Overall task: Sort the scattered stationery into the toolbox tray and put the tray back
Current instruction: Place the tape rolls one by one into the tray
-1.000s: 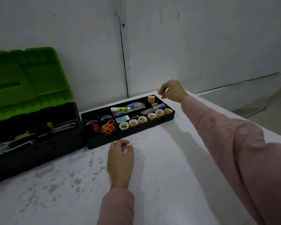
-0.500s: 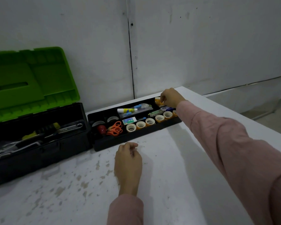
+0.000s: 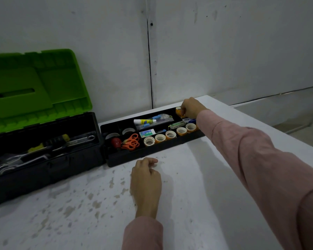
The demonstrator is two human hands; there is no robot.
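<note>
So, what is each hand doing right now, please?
Left hand: idle on the table, loosely curled, holds nothing.
Right hand: pinches an orange tape roll in the tray.

Person, 2 arms in view.
1. Left sleeve (image 3: 143, 235): long, dusty pink, soft matt cloth, plain rounded edge at the wrist, a few shallow creases.
2. Right sleeve (image 3: 260, 159): same dusty pink cloth, long, loose cut, widening toward the upper arm; many soft folds and wrinkles along the forearm, and a faint seam-like line across it just behind the wrist edge.
3. Left hand (image 3: 145, 186): bare.
4. Right hand (image 3: 192, 108): bare.
Dim light mutes the pink toward grey in the shaded parts.
</note>
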